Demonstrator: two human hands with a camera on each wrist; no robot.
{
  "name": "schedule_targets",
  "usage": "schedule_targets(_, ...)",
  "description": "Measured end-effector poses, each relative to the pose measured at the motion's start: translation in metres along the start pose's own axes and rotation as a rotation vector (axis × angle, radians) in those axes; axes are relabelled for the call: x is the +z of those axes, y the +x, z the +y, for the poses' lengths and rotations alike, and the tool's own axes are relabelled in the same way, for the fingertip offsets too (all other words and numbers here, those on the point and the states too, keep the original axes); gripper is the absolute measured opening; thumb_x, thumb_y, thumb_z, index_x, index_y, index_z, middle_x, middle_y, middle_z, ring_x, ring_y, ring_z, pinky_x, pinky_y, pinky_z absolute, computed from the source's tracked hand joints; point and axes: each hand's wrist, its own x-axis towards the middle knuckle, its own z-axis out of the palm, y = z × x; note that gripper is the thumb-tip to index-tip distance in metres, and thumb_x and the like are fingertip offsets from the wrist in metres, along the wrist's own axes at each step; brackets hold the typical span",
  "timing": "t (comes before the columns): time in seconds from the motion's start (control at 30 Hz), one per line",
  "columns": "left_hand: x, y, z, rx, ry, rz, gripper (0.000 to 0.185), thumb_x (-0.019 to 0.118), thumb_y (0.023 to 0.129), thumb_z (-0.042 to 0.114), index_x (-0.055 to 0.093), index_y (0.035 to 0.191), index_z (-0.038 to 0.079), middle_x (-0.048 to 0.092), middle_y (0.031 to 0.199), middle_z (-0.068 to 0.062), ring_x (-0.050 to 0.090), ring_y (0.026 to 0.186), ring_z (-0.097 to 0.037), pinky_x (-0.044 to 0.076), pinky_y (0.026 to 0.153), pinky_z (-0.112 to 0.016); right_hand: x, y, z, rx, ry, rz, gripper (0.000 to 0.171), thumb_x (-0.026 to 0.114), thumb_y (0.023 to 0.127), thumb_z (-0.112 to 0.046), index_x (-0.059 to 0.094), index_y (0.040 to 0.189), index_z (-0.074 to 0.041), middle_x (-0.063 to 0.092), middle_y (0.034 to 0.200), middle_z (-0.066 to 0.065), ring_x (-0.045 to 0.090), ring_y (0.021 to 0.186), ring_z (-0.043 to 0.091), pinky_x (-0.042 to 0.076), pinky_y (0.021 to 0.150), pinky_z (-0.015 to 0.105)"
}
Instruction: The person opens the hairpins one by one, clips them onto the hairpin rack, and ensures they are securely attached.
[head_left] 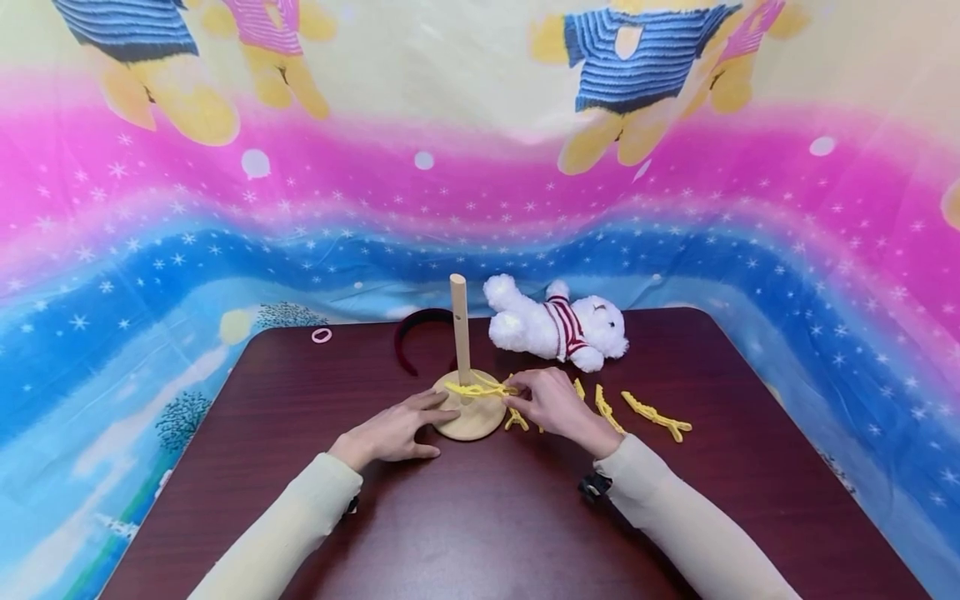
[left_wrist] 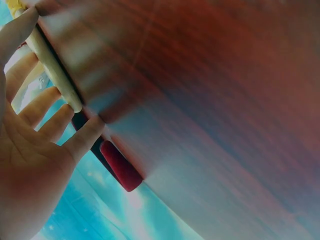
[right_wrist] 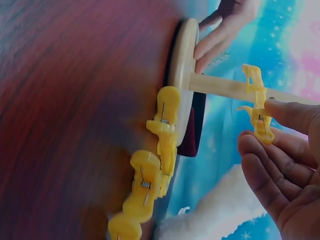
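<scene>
My right hand (head_left: 553, 402) pinches a yellow alligator hair clip (right_wrist: 257, 107) between thumb and fingers. In the head view, the clip's long end reaches left across the foot of an upright wooden post (head_left: 461, 329). The post stands on a round wooden base (head_left: 471, 429). At the left edge of that base lies my left hand (head_left: 397, 429), fingers spread and fairly straight, fingertips on the wood. More yellow hair clips (head_left: 656, 415) lie to the right of the base, some partly hidden behind my right hand; their springs show in the right wrist view.
Behind the post lies a dark red headband (head_left: 405, 342). A white teddy bear (head_left: 525, 321) in a striped top lies on its back at the rear of the brown table (head_left: 480, 517). A pink hair tie (head_left: 322, 335) sits near the table's back left corner.
</scene>
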Motion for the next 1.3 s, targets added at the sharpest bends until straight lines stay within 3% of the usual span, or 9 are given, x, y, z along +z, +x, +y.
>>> schedule_targets(0.73, 0.0, 0.0, 0.001, -0.009, 0.008, -0.005, 0.064, 0.067, 0.083, 0.043, 0.043, 0.141, 0.029, 0.03, 0.153, -0.007, 0.025, 0.143, -0.025, 0.034, 0.11, -0.043, 0.026, 0.01, -0.01, -0.014, 0.01, 0.079, 0.015, 0.073, 0.08, -0.026, 0.074, 0.088, -0.013, 0.071, 0.074, -0.004, 0.065, 0.065, 0.016, 0.045, 0.059, 0.028)
schedule_targets(1.1, 0.001, 0.001, 0.0, 0.024, 0.006, 0.011, 0.065, 0.068, 0.083, 0.041, 0.043, 0.141, 0.027, 0.03, 0.153, -0.009, 0.024, 0.143, -0.028, 0.034, 0.11, -0.044, 0.032, 0.015, -0.01, 0.02, -0.004, 0.075, 0.016, 0.075, 0.078, -0.03, 0.073, 0.086, -0.016, 0.07, 0.072, -0.007, 0.059, 0.062, 0.005, 0.044, 0.058, 0.024)
schedule_targets(1.3, -0.001, 0.0, 0.0, 0.005, -0.015, 0.006, 0.065, 0.069, 0.082, 0.041, 0.044, 0.141, 0.028, 0.029, 0.154, -0.009, 0.025, 0.143, -0.029, 0.035, 0.109, -0.044, 0.03, 0.015, -0.01, 0.06, -0.003, 0.056, 0.021, 0.075, 0.078, -0.033, 0.074, 0.088, -0.015, 0.067, 0.071, -0.009, 0.054, 0.059, 0.001, 0.042, 0.056, 0.021)
